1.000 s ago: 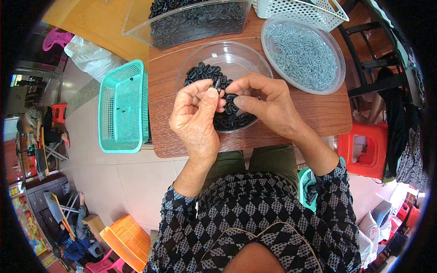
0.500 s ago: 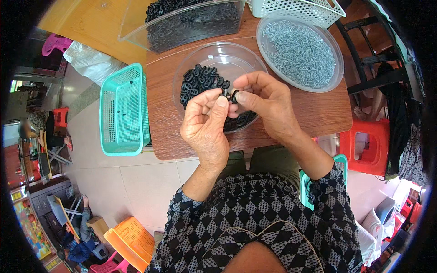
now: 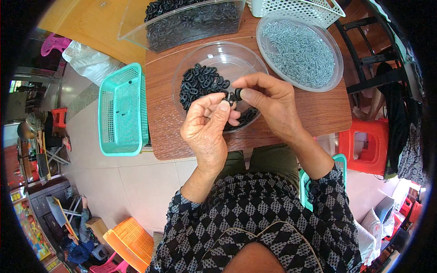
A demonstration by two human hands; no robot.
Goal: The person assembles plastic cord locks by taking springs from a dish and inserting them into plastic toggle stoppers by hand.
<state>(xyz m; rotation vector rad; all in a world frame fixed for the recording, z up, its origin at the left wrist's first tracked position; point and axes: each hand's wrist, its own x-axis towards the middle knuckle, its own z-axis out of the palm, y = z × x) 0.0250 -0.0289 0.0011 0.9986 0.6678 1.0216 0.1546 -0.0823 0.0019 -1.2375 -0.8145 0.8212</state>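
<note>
Over a round clear plastic tray (image 3: 232, 54), my two hands are brought close together. My left hand (image 3: 207, 129) pinches a small dark part (image 3: 229, 97) with a bit of metallic shine between thumb and fingertips; its exact kind is too small to tell. Between thumb and forefinger my right hand (image 3: 273, 102) grips a small black oval piece (image 3: 238, 94), held right against the left hand's part. Black two-holed oval pieces (image 3: 200, 82) lie heaped in the tray's left side, and more dark pieces (image 3: 248, 117) show beneath my hands.
A shallow round tray of small silvery screws (image 3: 298, 54) stands at the right. Behind are a clear bin of black pieces (image 3: 191, 27) and a white perforated basket (image 3: 296, 11). A teal basket (image 3: 142, 109) stands left of the wooden table (image 3: 168, 141), a red stool (image 3: 364, 148) to its right.
My right hand has turned the black oval piece so its side faces up more, and it now meets the part in my left fingers. The hands have barely shifted otherwise.
</note>
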